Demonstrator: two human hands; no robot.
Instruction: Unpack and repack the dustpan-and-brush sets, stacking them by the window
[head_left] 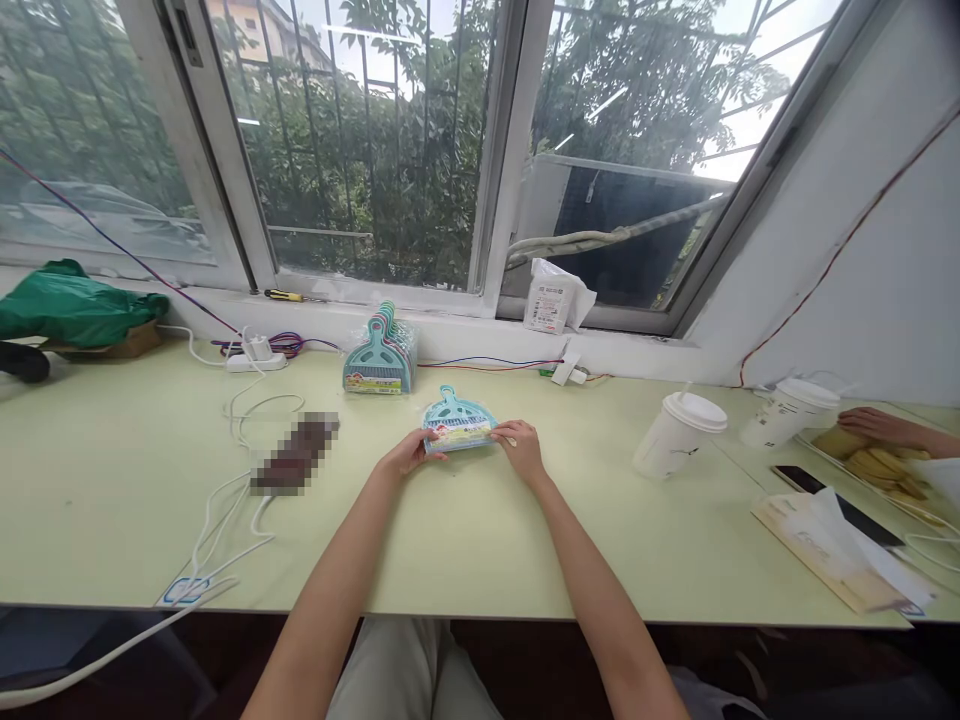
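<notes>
A small light-blue dustpan-and-brush set [459, 424] in clear wrapping, with a printed label across it, is held at the middle of the pale green table. My left hand [409, 452] grips its left lower edge, fingers closed on it. At its right edge, my right hand [520, 448] pinches the corner between thumb and fingers. The set's handle points toward the window. Behind it and to the left, a row of similar wrapped sets [376, 358] stands upright against the sill.
White cables and a blurred dark object [296, 455] lie left on the table [465, 560]. To the right are white lidded cups [679, 432], a tissue pack [832, 550], a phone [855, 515] and another person's hand [885, 428]. A power strip [256, 360] sits back left.
</notes>
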